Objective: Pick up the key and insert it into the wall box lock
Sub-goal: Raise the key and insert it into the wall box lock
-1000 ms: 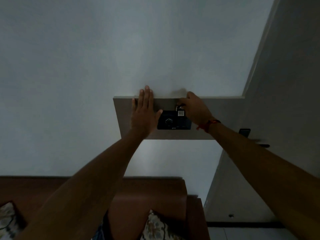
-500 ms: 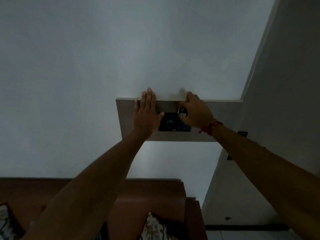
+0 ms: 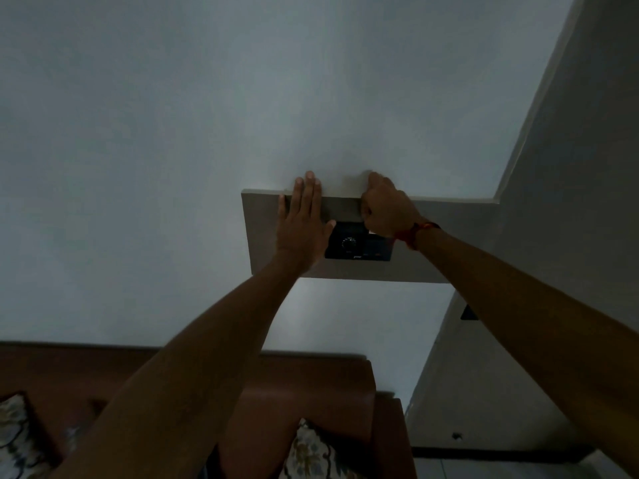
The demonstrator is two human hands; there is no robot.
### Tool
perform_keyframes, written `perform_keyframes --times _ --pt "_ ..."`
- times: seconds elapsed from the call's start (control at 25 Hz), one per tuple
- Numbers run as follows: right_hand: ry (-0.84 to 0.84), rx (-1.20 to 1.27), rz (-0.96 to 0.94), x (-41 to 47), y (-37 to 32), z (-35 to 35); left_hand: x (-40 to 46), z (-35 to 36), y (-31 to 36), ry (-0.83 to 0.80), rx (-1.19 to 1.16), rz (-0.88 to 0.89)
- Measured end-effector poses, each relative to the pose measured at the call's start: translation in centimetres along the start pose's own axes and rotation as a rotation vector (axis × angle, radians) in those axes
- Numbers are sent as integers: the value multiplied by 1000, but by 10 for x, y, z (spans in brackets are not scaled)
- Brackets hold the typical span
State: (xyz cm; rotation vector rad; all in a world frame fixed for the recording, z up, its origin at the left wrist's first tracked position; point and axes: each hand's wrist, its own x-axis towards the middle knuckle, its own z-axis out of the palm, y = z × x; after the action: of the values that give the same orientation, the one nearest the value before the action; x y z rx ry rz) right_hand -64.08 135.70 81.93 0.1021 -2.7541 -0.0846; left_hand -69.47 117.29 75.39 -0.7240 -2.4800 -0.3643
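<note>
A grey wall box [image 3: 449, 243] hangs on the white wall, with a black lock panel [image 3: 359, 248] and a round dial [image 3: 348, 243] on its front. My left hand [image 3: 304, 226] lies flat on the box just left of the panel, fingers stretched up past the top edge. My right hand [image 3: 387, 212] is curled tight at the panel's upper right corner, a red thread on its wrist. The key is hidden inside those fingers; only a small white tag [image 3: 372, 231] shows under the hand.
A brown sofa [image 3: 311, 392] with patterned cushions [image 3: 311, 451] stands below against the wall. To the right the wall turns a corner, with a dark switch plate [image 3: 468, 312] behind my right forearm. The room is dim.
My right hand has shifted up and over the panel's top corner, covering the key and most of its tag. The left hand has stayed flat on the box.
</note>
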Motion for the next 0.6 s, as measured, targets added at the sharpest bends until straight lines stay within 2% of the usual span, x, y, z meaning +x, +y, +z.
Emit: perform_keyframes --times 0.24,0.36,0.44,0.6 --pt "-25 -331 -118 -8 -9 2 0 2 -1 5 20 6" --pt "-52 -376 -201 -7 -4 -4 -1 1 0 1 17 6" --pt "-30 -250 -166 -2 -2 -5 -1 0 0 -7 23 -1" --pt "-11 179 -126 9 8 -5 -1 0 0 -2 37 0"
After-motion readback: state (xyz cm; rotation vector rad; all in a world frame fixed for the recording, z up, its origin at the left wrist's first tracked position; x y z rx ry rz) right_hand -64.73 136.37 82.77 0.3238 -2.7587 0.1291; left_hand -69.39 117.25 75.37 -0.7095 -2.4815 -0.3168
